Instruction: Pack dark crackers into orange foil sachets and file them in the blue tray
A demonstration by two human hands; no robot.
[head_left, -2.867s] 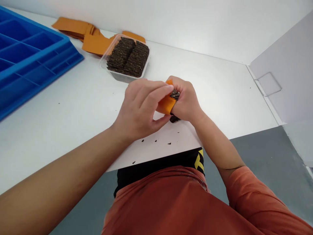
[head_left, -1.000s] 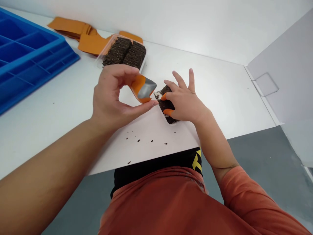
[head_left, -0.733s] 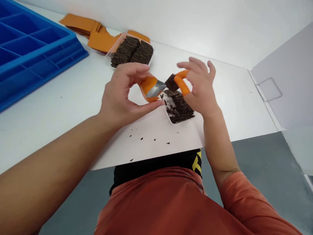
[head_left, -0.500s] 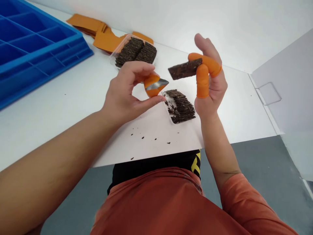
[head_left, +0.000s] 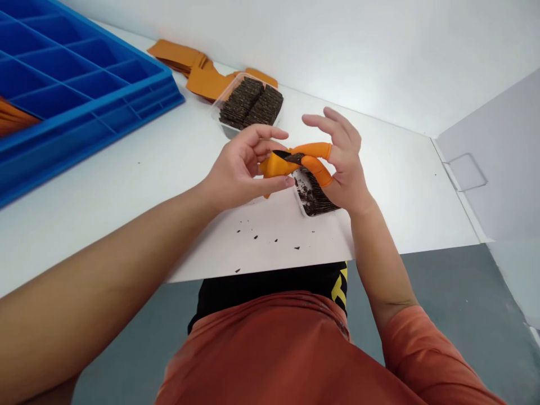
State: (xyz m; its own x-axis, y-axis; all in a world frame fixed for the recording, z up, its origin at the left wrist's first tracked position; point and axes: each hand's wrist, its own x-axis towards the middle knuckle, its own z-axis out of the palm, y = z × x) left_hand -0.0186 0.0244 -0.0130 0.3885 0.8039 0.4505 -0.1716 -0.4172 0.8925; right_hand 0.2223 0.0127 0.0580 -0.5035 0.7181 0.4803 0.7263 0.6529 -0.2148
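Note:
My left hand (head_left: 238, 171) grips a small orange pouch (head_left: 276, 166), its mouth spread open toward the right. A thin dark brown slab (head_left: 295, 158) is pinched between the thumb and forefinger of my right hand (head_left: 348, 174), both covered by orange finger cots. One end of the slab is at the pouch's mouth and looks partly inside it; the fingers hide how deep. Just below the right hand lies a small clear tray (head_left: 300, 207), holding a row of similar slabs (head_left: 317, 197) and dark crumbs. The right hand covers part of that tray.
Behind the left hand stands a clear container (head_left: 216, 112) full of dark slabs. Flat orange pouches (head_left: 206, 83) lie in piles against the wall. A blue divided crate (head_left: 143, 107) with orange pouches (head_left: 14, 119) inside fills the left. Dark crumbs dot the white table (head_left: 202, 247) near its edge.
My right hand has moved left and down, bringing the slab to the mouth of the pouch. The pouch is now spread wider, and the view has shifted slightly left.

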